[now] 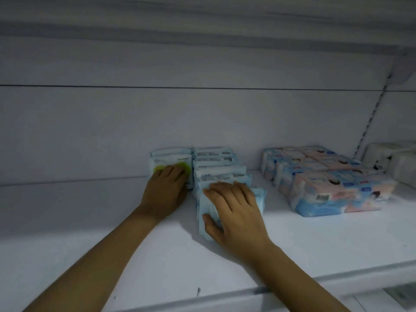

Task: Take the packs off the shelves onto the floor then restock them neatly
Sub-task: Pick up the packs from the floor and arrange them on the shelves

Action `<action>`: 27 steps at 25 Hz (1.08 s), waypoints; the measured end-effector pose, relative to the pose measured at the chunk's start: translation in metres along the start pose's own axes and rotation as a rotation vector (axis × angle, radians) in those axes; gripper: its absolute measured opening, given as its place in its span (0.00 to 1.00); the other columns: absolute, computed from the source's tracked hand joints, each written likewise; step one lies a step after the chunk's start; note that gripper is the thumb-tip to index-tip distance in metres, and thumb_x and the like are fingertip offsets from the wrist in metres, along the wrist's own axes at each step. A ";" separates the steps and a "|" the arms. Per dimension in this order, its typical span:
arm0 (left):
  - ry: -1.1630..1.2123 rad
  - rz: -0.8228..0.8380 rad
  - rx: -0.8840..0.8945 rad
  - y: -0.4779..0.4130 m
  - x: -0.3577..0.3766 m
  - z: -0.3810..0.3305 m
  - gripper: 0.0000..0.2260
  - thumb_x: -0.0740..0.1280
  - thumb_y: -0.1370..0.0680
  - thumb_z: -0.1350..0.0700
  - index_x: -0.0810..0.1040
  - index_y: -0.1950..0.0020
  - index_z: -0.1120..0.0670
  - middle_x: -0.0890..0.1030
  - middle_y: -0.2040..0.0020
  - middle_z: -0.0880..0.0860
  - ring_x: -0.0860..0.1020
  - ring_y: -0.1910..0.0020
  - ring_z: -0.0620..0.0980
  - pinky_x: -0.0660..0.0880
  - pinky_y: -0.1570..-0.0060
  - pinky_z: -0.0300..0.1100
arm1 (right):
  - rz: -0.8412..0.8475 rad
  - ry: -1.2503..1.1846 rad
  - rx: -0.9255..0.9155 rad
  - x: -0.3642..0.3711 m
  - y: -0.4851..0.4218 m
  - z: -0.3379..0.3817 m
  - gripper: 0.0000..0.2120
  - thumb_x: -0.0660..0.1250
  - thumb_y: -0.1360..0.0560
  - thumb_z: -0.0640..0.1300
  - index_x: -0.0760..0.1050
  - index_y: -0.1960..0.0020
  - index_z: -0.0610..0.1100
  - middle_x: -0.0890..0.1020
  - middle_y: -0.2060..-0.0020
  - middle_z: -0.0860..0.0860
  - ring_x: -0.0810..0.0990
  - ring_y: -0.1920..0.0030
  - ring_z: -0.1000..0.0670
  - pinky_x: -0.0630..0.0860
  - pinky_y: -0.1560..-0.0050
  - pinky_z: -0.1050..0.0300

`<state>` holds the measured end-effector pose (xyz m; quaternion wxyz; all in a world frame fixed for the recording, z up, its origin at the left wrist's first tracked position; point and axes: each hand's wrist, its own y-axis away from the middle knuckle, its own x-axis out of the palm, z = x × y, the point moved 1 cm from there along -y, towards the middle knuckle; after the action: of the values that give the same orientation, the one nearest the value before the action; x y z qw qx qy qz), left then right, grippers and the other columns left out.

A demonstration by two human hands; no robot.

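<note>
Centre of frame, white shelf (112, 233).

Left hand (165, 192): fingers together, laid flat against the face of the green-marked pack (173, 159), which stands upright at the left end of the stock.

Right hand (236, 210): fingers over the top and thumb round the lower left edge of the front pack (200, 208) (tilted, leaning out of line). It stands at the near end of the row of blue-white packs (216, 158).

Pink-and-blue packs (326, 176) lie right of centre, apart from the row. White packs (396, 163) at the far right edge, blurred.
</note>
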<state>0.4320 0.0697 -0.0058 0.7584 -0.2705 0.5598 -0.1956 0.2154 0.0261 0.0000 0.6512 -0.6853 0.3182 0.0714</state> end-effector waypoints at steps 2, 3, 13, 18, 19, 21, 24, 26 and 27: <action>0.027 0.088 -0.036 0.001 -0.010 -0.006 0.14 0.67 0.31 0.57 0.81 0.47 0.59 0.80 0.43 0.59 0.80 0.50 0.61 0.75 0.51 0.50 | 0.032 0.009 0.008 -0.003 -0.001 -0.002 0.19 0.65 0.29 0.49 0.72 0.40 0.44 0.80 0.47 0.45 0.76 0.46 0.44 0.68 0.40 0.47; 0.046 0.125 -0.068 0.005 -0.016 -0.011 0.16 0.70 0.32 0.58 0.81 0.44 0.59 0.79 0.40 0.60 0.80 0.48 0.61 0.75 0.47 0.52 | 0.062 0.014 0.013 -0.004 0.000 -0.003 0.19 0.65 0.29 0.50 0.73 0.40 0.44 0.80 0.47 0.45 0.76 0.46 0.44 0.68 0.40 0.47; 0.172 -0.069 -0.319 0.108 -0.161 -0.113 0.26 0.62 0.24 0.52 0.67 0.27 0.58 0.70 0.28 0.56 0.67 0.30 0.55 0.62 0.32 0.48 | 0.204 -0.112 0.048 -0.101 0.040 0.022 0.28 0.60 0.26 0.58 0.70 0.33 0.41 0.73 0.34 0.41 0.71 0.35 0.41 0.65 0.34 0.45; 0.106 0.074 -0.382 0.220 -0.209 -0.202 0.29 0.64 0.23 0.51 0.61 0.24 0.56 0.62 0.23 0.54 0.58 0.24 0.52 0.57 0.27 0.49 | 0.347 -0.233 0.002 -0.148 0.136 0.077 0.31 0.59 0.27 0.59 0.66 0.30 0.42 0.70 0.31 0.42 0.67 0.32 0.42 0.64 0.32 0.43; 0.089 0.129 -0.410 0.248 -0.216 -0.214 0.29 0.63 0.23 0.50 0.60 0.24 0.56 0.61 0.23 0.54 0.58 0.24 0.52 0.57 0.27 0.50 | 0.406 -0.257 -0.015 -0.154 0.157 0.092 0.31 0.59 0.27 0.59 0.66 0.29 0.42 0.69 0.30 0.42 0.67 0.32 0.43 0.63 0.32 0.43; 0.080 0.240 -0.488 0.307 -0.232 -0.237 0.29 0.60 0.24 0.48 0.61 0.24 0.56 0.61 0.23 0.55 0.58 0.24 0.52 0.60 0.28 0.51 | 0.528 -0.311 -0.069 -0.165 0.196 0.126 0.32 0.57 0.26 0.60 0.65 0.29 0.42 0.70 0.30 0.41 0.67 0.32 0.42 0.61 0.32 0.44; 0.035 0.361 -0.598 0.390 -0.263 -0.261 0.28 0.60 0.24 0.48 0.63 0.25 0.56 0.61 0.23 0.55 0.60 0.25 0.53 0.63 0.30 0.51 | 0.681 -0.369 -0.179 -0.172 0.230 0.177 0.31 0.56 0.27 0.60 0.67 0.31 0.42 0.73 0.33 0.41 0.72 0.34 0.41 0.66 0.33 0.42; -0.007 0.412 -0.682 0.434 -0.284 -0.270 0.28 0.60 0.24 0.47 0.64 0.26 0.57 0.64 0.24 0.55 0.63 0.26 0.53 0.64 0.31 0.51 | 0.764 -0.416 -0.209 -0.174 0.238 0.212 0.31 0.59 0.28 0.59 0.68 0.31 0.42 0.73 0.33 0.41 0.73 0.34 0.41 0.69 0.34 0.41; -0.020 0.436 -0.744 0.456 -0.294 -0.273 0.28 0.59 0.24 0.47 0.65 0.26 0.57 0.65 0.25 0.55 0.65 0.27 0.54 0.65 0.32 0.51 | 0.800 -0.445 -0.234 -0.174 0.242 0.232 0.31 0.60 0.28 0.58 0.68 0.31 0.42 0.73 0.33 0.41 0.72 0.34 0.41 0.69 0.34 0.40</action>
<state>0.0812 0.5485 -0.1360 0.6382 -0.4027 0.6290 0.1870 0.0236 0.3156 -0.1484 0.5431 -0.5458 0.3999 0.4973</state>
